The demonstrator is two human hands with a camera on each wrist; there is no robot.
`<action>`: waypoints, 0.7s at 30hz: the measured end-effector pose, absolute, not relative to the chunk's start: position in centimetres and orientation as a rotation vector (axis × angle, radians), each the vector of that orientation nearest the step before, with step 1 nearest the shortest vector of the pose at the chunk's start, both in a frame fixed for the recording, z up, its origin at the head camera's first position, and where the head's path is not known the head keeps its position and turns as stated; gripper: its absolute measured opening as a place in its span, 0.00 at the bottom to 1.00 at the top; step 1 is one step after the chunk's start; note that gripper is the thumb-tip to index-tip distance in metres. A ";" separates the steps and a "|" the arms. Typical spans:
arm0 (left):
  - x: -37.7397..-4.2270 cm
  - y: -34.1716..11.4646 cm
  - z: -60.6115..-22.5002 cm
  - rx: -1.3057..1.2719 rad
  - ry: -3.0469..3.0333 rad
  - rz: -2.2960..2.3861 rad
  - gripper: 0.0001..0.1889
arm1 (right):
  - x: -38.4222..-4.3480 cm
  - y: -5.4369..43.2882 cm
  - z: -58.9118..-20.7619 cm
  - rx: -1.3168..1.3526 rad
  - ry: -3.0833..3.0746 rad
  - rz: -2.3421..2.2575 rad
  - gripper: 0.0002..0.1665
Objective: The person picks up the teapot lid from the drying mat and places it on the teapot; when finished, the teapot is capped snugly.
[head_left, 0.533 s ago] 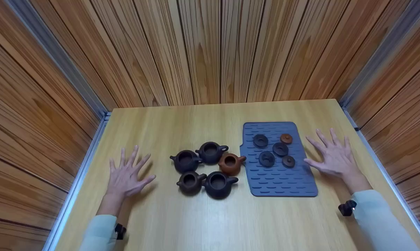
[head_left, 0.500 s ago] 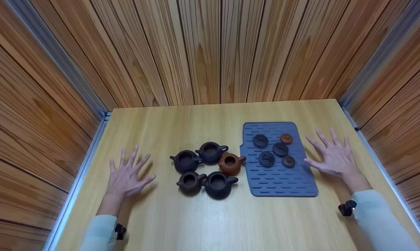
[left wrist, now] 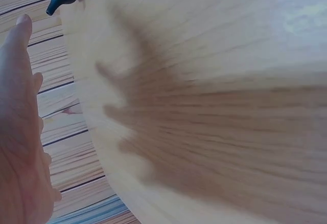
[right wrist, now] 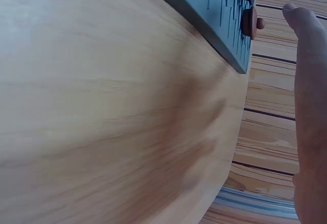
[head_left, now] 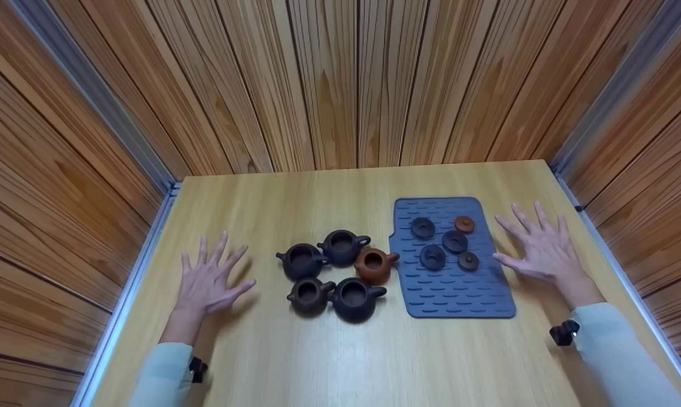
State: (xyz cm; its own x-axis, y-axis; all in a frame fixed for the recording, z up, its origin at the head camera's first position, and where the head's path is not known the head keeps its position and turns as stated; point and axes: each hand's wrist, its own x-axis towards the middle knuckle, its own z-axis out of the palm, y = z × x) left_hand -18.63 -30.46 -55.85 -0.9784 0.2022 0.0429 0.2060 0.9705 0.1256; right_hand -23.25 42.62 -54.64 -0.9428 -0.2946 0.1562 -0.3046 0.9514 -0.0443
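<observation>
My left hand [head_left: 204, 286] hovers over the left of the table with its fingers spread, holding nothing. On the far side my right hand [head_left: 543, 251] is likewise spread and bare, just beyond the right edge of a grey-blue ridged mat [head_left: 459, 302]. Several small lidless teapots stand clustered mid-table: dark ones such as the front teapot [head_left: 354, 311] and one reddish-brown teapot [head_left: 373, 275], whose handle reaches the mat's left edge. Several loose lids lie on the mat, among them a dark lid [head_left: 432, 257] and an orange-brown lid [head_left: 464, 224].
Wood-plank walls rise behind the table [head_left: 295, 362] and at both sides, with a grey metal frame [head_left: 120, 294] along the left edge. Each wrist wears a small black camera, like the left one [head_left: 198, 369].
Both hands have shifted slightly: the left a little right and away from me, the right a little away from me. Teapots, lids and mat stay put.
</observation>
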 end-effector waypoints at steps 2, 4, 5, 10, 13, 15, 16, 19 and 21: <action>-18.8 -30.2 -55.7 -0.327 -3.089 -0.210 0.46 | -23.4 42.3 -54.5 0.471 -2.953 0.092 0.55; -19.0 -29.8 -55.7 -0.333 -3.092 -0.224 0.46 | -23.5 42.0 -54.5 0.484 -2.952 0.090 0.54; -19.1 -29.6 -55.7 -0.336 -3.091 -0.233 0.46 | -23.6 41.8 -54.4 0.489 -2.950 0.088 0.54; -19.9 -28.4 -55.9 -0.352 -3.082 -0.266 0.46 | -23.9 40.7 -54.2 0.519 -2.934 0.092 0.55; -20.4 -27.7 -56.1 -0.368 -3.079 -0.290 0.46 | -24.2 40.0 -54.0 0.543 -2.916 0.095 0.55; -20.6 -27.3 -56.1 -0.387 -3.077 -0.292 0.47 | -24.3 39.5 -54.0 0.558 -2.903 0.102 0.55; -20.7 -27.1 -56.1 -0.396 -3.076 -0.290 0.47 | -24.4 39.2 -54.0 0.562 -2.900 0.106 0.55; -21.1 -26.7 -56.2 -0.414 -3.075 -0.302 0.47 | -24.5 38.5 -53.9 0.580 -2.893 0.125 0.55; -21.4 -26.4 -56.2 -0.422 -3.079 -0.340 0.47 | -24.6 38.1 -53.8 0.581 -2.898 0.142 0.55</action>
State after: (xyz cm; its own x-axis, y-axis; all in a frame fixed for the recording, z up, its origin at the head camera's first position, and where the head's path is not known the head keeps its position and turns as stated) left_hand -21.36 -26.39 -56.24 -0.9635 0.2640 0.0446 0.2673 0.9400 0.2121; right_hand -24.60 38.06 -53.78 -0.9068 -0.3730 0.1964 -0.3903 0.9189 -0.0573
